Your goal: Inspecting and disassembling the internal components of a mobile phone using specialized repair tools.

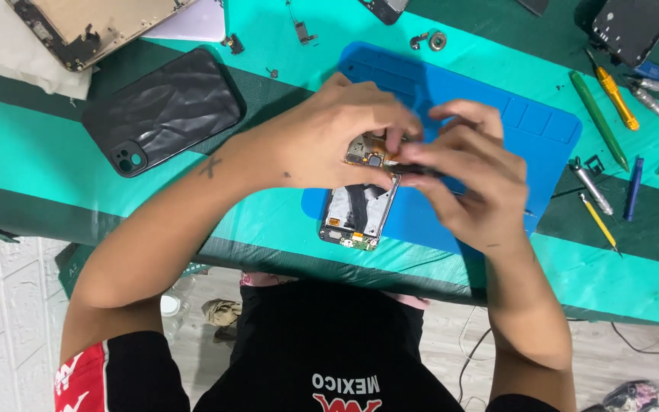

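Looking straight down, I've got an opened phone (356, 206) lying at the near left corner of the blue mat (528, 126), its bare insides facing up, a black strip down the middle and a small board at the near end. Both hands meet over its far end. My left hand (329, 133) curls over the top of the phone, fingers bent down and pressed onto the frame beside the copper-coloured part and the little camera module. My right hand (463, 175) comes in from the other side, fingers bunched together and pinching a thin dark tool (413, 168) that lies across the phone's top edge; I cannot tell where its tip ends, the fingers cover it. The two hands touch or nearly touch above the phone. The mat sits on a green table cover (40, 164). To the left, well apart, a black back cover (165, 111) lies with its camera cutout near me, and beyond it a gold-toned frame (93, 23) rests on white cloth. To the right of the mat I see a green stick (599, 120), a yellow screwdriver (614, 95), a blue tool (633, 188) and a thin yellow-handled one (598, 220). Another dark phone (634, 27) sits at the far right corner.
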